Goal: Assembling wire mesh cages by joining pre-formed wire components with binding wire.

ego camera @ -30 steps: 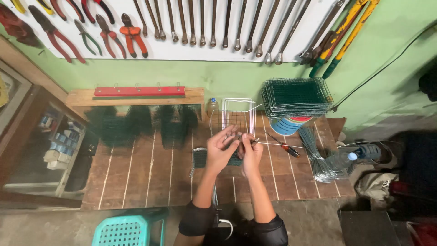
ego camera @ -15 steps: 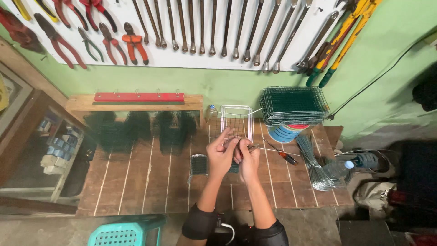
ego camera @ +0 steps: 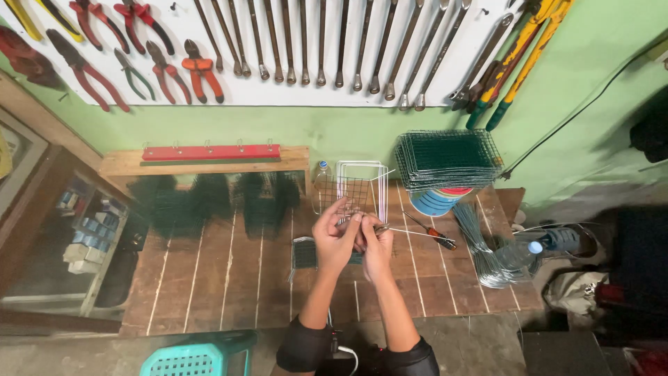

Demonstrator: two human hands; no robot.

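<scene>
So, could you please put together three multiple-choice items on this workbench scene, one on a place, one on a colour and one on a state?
1. Where is the stack of green wire mesh panels?
A. on the blue stool
B. on the blue round container at the back right of the bench
C. hung on the wall

2. What colour is the hook rail on the wooden shelf?
A. red
B. yellow
C. white

3. How are the left hand and right hand?
A. resting apart on the bench
B. both on the water bottle
C. close together, pinching thin wire at a small mesh piece

Answers: 1 B, the panels sit on the container; 2 A, the rail is plainly red; 3 C, the fingers meet over the bench.
</scene>
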